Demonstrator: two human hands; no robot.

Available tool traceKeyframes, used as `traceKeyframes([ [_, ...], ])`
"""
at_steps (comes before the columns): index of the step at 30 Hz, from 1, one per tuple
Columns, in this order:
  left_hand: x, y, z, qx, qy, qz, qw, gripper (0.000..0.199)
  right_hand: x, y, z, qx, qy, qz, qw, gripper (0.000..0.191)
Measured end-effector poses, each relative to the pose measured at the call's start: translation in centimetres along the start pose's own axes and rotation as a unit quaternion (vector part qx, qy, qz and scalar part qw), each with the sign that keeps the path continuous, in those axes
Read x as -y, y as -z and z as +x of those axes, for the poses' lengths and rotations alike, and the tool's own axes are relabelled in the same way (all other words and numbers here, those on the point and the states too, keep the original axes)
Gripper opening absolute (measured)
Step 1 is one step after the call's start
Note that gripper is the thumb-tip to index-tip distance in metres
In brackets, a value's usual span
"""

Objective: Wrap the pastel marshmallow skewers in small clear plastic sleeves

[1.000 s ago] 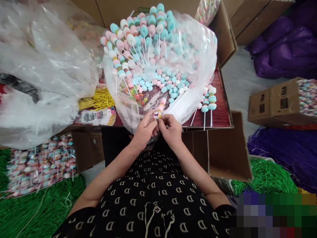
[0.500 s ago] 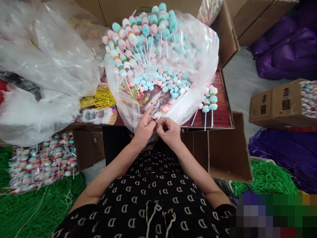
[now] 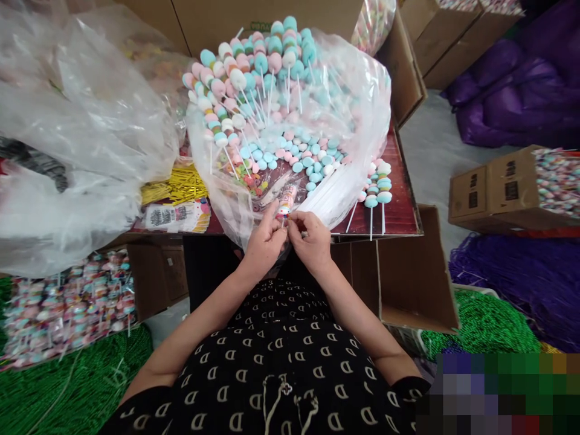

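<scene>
Left hand and right hand sit close together at lower center, just in front of the bag's lip. Both are closed on a short candy skewer, held upright, with pink and white pieces on top. Right thumb and forefinger pinch near the lower end of the stick; left fingers curl up beside it, and the exact contact is partly hidden.

Behind the hands, a clear plastic bag holds finished skewers and loose pastel candy pieces. A bundle of white sticks lies inside the bag, near the right hand. The red-brown tabletop carries the bag, three more skewers, gold twist ties and printed labels, the last two left of the hands.
</scene>
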State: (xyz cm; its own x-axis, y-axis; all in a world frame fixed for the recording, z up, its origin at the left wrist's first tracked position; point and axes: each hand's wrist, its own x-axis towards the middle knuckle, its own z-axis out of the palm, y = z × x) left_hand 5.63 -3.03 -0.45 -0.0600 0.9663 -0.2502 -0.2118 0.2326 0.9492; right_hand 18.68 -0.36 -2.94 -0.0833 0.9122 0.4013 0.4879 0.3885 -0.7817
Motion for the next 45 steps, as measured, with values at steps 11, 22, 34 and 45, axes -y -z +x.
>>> traceKeyframes([
  [11,0.7,0.1,0.2,-0.007,-0.016,0.028,0.999,0.072,-0.7,-0.5,0.5,-0.031,0.051,-0.087,0.994,0.014],
  [22,0.9,-0.1,0.6,0.012,-0.110,-0.018,0.994,0.052,1.2,0.8,0.1,0.030,-0.137,0.178,0.974,0.020],
  [34,1.2,0.9,0.2,-0.024,-0.248,0.228,0.941,0.015,2.1,0.1,0.8,0.096,-0.220,0.299,0.924,0.027],
  [45,-2.5,1.2,1.8,0.044,-0.005,-0.135,0.990,0.035,3.4,0.8,0.7,0.232,-0.267,0.259,0.899,0.016],
])
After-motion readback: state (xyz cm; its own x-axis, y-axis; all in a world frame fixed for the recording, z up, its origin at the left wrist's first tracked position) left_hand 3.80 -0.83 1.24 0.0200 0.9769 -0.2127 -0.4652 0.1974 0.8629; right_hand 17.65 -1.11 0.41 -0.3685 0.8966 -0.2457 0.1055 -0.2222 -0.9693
